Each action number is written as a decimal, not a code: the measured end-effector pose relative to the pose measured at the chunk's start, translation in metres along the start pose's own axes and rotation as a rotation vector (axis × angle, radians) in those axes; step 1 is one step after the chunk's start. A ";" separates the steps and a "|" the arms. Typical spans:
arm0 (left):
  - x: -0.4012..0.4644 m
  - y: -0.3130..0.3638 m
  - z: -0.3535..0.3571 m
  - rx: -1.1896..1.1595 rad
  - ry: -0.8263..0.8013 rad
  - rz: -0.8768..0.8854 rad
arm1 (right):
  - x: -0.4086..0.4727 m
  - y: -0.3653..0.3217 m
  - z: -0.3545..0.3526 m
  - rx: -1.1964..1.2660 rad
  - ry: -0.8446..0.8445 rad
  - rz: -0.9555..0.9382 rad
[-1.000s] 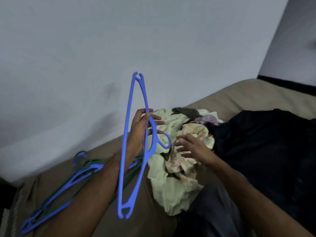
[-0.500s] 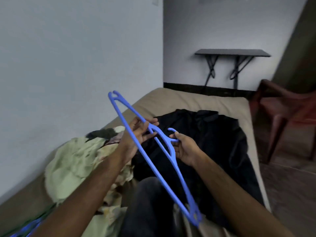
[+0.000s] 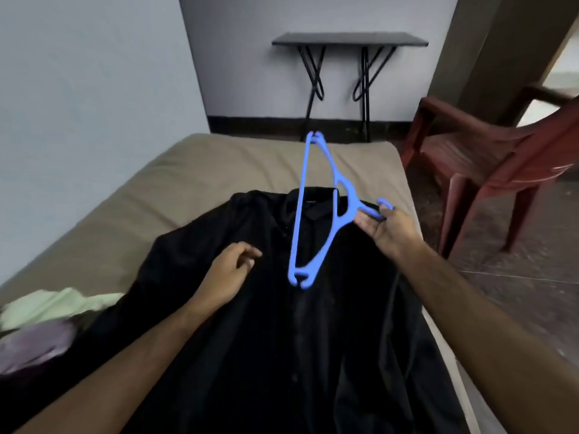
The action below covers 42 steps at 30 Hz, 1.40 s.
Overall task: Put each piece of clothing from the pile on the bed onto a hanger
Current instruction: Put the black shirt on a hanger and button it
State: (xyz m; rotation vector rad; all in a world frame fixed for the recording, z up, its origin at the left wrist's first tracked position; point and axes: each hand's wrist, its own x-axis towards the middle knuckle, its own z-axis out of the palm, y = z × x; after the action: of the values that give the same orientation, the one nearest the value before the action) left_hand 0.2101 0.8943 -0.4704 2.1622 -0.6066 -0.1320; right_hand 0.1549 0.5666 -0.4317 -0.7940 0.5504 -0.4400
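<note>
Since half a second ago our left hand (image 3: 230, 270) has let go of the blue hanger (image 3: 316, 211), which our right hand (image 3: 387, 228) now holds alone by its hook.

Landmark: black shirt (image 3: 282, 339), spread flat, collar at the far end, on the bed (image 3: 194, 177). Nearest, left of the shirt's near end, a pale green garment (image 3: 59, 303) and a blurred purplish one (image 3: 37, 343), edge of the pile. Over the shirt's chest our left hand hovers, fingers loosely curled, holding nothing; contact with cloth cannot be told. Hanger hangs edge-on above the shirt's collar and chest. Right of the collar, right fingers pinch the hook. Beyond the shirt: bare tan mattress, then a black wall-side table (image 3: 349, 42); right of it, a red chair (image 3: 488, 158).
</note>
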 end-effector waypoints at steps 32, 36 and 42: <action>0.337 -0.036 0.065 0.203 0.109 -0.290 | 0.325 -0.032 0.075 -0.617 -0.013 -0.050; 0.317 -0.022 0.065 0.367 0.190 -0.063 | 0.334 -0.047 0.079 -0.714 -0.086 0.005; 0.261 0.019 0.120 0.651 -0.235 0.145 | 0.331 -0.027 0.092 -0.741 -0.162 0.082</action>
State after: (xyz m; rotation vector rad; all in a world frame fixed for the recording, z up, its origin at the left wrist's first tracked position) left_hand 0.3953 0.6756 -0.4992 2.7354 -1.0508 -0.1220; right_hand 0.4629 0.4143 -0.4554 -1.4955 0.5948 -0.0792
